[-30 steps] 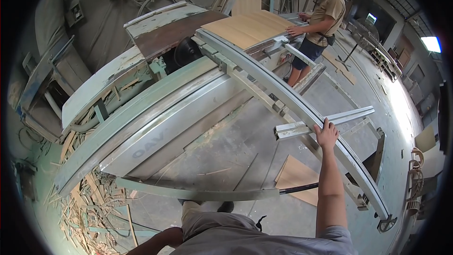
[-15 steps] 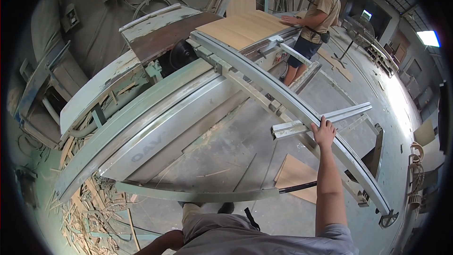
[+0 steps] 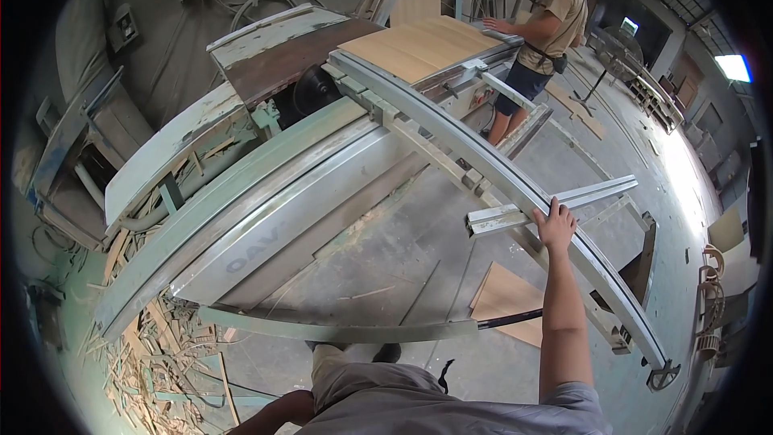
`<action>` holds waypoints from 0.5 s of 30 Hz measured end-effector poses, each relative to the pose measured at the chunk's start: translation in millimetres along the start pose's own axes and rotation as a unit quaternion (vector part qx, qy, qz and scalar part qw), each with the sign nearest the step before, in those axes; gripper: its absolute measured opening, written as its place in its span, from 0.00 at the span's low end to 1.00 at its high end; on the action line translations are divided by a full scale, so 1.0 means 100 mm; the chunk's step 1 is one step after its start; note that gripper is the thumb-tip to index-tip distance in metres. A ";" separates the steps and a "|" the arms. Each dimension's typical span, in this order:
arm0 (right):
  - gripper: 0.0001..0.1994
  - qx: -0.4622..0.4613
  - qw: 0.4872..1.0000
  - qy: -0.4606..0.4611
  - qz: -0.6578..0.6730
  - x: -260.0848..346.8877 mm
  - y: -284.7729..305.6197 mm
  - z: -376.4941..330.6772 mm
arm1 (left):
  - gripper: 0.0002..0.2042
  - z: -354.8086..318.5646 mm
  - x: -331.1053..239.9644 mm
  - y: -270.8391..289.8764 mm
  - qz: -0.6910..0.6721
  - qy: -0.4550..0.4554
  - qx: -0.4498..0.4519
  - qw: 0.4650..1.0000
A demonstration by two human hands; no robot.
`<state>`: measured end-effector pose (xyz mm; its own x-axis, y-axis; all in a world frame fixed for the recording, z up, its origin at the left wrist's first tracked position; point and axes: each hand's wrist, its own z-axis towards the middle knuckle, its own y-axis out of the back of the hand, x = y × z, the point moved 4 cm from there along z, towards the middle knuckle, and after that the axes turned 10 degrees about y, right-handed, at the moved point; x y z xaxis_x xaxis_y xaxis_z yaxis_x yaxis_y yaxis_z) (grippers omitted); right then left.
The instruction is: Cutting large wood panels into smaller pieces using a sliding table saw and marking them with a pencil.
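My right hand (image 3: 555, 227) is on the long metal fence rail (image 3: 483, 157) of a sliding table saw, fingers curled over its top edge. Close by, a short grooved metal bar (image 3: 592, 191) crosses the rail. At the rail's far end lies a light wooden panel (image 3: 427, 47), flat on the saw table. My left arm (image 3: 278, 412) shows only at the lower edge, bent beside my body; the hand itself is out of sight.
A co-worker (image 3: 555, 24) stands beyond the panel, one hand near its far edge. Wood offcuts (image 3: 153, 362) heap at the lower left. A thin board (image 3: 503, 302) lies on the floor beneath the rail. A standing fan (image 3: 616, 48) is at the back right.
The co-worker has raised a hand slightly from the panel and turned their head. My right hand stays in the same place on the rail.
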<state>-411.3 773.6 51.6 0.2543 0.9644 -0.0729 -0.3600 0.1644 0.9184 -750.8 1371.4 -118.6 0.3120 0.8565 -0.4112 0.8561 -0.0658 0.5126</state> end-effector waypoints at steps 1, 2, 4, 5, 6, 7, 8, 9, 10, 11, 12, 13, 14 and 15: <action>0.33 0.001 1.000 0.000 -0.001 0.01 0.01 0.00 | 0.16 -0.01 -0.01 0.01 -0.001 0.000 -0.001 1.000; 0.33 0.001 1.000 0.001 -0.001 0.01 0.00 0.00 | 0.16 -0.02 -0.03 0.03 -0.009 -0.007 -0.009 1.000; 0.33 -0.007 1.000 0.002 -0.004 0.01 0.00 -0.02 | 0.15 -0.05 -0.03 0.06 -0.015 -0.014 -0.017 1.000; 0.33 -0.007 1.000 0.002 -0.004 0.01 0.00 -0.02 | 0.14 -0.06 -0.04 0.07 -0.010 -0.029 -0.018 0.999; 0.33 -0.008 1.000 0.002 -0.005 0.02 0.01 -0.02 | 0.13 -0.07 -0.05 0.07 -0.006 -0.044 -0.020 0.999; 0.33 -0.008 1.000 0.001 -0.005 0.03 0.01 -0.02 | 0.13 -0.05 -0.03 0.04 -0.006 -0.044 -0.021 0.999; 0.33 -0.009 1.000 0.001 -0.005 0.04 0.01 -0.01 | 0.13 -0.02 0.01 -0.01 0.011 -0.041 -0.020 0.999; 0.33 -0.010 1.000 0.003 -0.005 0.03 0.01 -0.01 | 0.14 0.00 0.01 -0.03 0.029 -0.040 -0.019 0.999; 0.33 -0.011 1.000 0.004 -0.006 0.03 0.01 -0.01 | 0.14 0.00 0.02 -0.05 0.029 -0.040 -0.019 0.999; 0.33 -0.011 1.000 0.004 -0.006 0.02 0.01 -0.01 | 0.15 0.01 0.04 -0.06 0.003 -0.032 -0.022 0.999; 0.33 -0.009 1.000 0.003 -0.006 0.02 0.01 -0.01 | 0.15 0.02 0.05 -0.07 -0.024 -0.023 -0.024 0.999; 0.33 -0.006 1.000 0.003 -0.006 0.02 0.00 -0.01 | 0.15 0.02 0.06 -0.07 -0.024 -0.023 -0.024 0.999; 0.33 -0.007 1.000 0.003 -0.006 0.02 -0.01 -0.01 | 0.15 0.03 0.06 -0.08 -0.020 -0.020 -0.023 0.999; 0.33 -0.007 1.000 0.002 -0.006 0.02 -0.01 -0.02 | 0.15 0.03 0.07 -0.10 -0.016 -0.017 -0.022 0.999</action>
<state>-412.0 775.6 50.4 0.2554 0.9631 -0.0846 -0.3691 0.1780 0.9122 -755.4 1376.5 -129.2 0.2986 0.8397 -0.4536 0.8471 -0.0142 0.5313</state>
